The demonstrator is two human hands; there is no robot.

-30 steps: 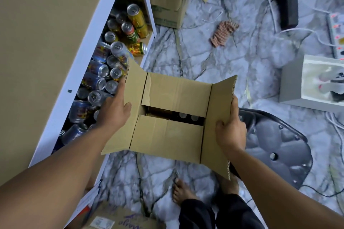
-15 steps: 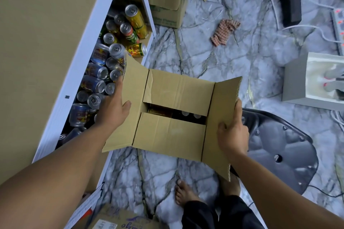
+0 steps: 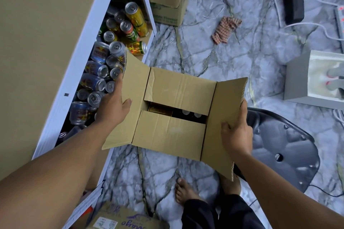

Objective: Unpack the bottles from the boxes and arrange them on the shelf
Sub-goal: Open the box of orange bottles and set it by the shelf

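Box [image 3: 173, 132] gripped by outer flaps w/ L hand [image 3: 113, 106] & R hand [image 3: 236, 132], beside shelf [image 3: 74, 72]. Bottles [image 3: 188, 113] inside, under half-shut inner flaps. Unpack step judged barely begun; next, inner flaps to be folded back.

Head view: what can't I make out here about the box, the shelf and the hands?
All in the head view:
- Inside the cardboard box: its inner flaps cover all but a gap; only a few caps show, bottle count unknown.
- The shelf: its top board hides most of the cans.
- The left hand and right hand: fingers hidden behind the outer flaps they grip.
- The printed box: cut off by the bottom edge.
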